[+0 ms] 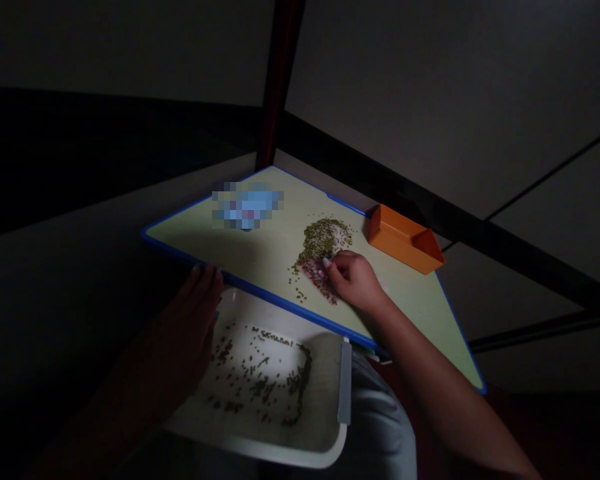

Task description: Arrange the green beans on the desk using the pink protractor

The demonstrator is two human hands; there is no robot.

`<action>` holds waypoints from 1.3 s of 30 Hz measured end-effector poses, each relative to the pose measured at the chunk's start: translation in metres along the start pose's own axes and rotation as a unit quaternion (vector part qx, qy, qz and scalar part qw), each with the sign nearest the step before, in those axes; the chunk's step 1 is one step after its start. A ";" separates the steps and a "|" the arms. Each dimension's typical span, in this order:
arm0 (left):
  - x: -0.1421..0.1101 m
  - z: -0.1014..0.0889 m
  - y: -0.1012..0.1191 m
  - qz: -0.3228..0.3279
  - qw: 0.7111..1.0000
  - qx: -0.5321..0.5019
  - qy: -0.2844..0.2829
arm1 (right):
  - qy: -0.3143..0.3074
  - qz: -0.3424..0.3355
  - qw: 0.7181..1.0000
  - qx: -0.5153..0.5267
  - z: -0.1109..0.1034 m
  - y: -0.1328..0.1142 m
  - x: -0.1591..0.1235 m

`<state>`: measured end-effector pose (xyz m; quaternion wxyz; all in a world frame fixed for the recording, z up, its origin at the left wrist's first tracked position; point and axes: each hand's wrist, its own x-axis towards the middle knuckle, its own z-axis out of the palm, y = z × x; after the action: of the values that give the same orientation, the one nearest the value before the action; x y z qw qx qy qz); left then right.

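Observation:
My right hand (355,279) is closed in a pinch over the low end of a pile of small olive-green beans or seeds (320,239) on the pale yellow tabletop (275,267). Whatever lies between its fingertips is too small to make out. Pinkish patches (314,270) show among the grains beside the thumb. In deep shadow, my left hand (197,307) lies along the left rim of a white plastic basin (325,437), fingers stretched out toward the table's blue edge. More dark grains are scattered over the basin's bottom.
An orange open box (405,243) stands at the table's right back edge. A blurred-out light blue item (250,205) lies toward the back left. The basin sits below the table's near edge, beside a grey-clad leg (380,413). Walls close in behind the table.

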<state>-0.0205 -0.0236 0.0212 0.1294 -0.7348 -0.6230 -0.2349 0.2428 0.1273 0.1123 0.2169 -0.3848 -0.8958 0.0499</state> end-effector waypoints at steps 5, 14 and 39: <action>-0.002 0.000 -0.002 0.007 1.000 -0.001 -0.009 | -0.020 0.012 0.998 -0.064 -0.001 -0.004 0.005; -0.002 -0.001 -0.006 0.017 1.000 -0.001 -0.004 | -0.079 0.049 0.989 -0.115 -0.002 -0.019 0.020; 0.000 -0.013 -0.011 0.012 0.998 0.012 -0.056 | -0.112 -0.059 0.991 -0.041 0.000 -0.020 0.012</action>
<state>-0.0337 -0.0273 0.0315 0.1056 -0.7525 -0.6234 -0.1843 0.2214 0.1219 0.1215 0.1020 -0.3323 -0.9367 0.0428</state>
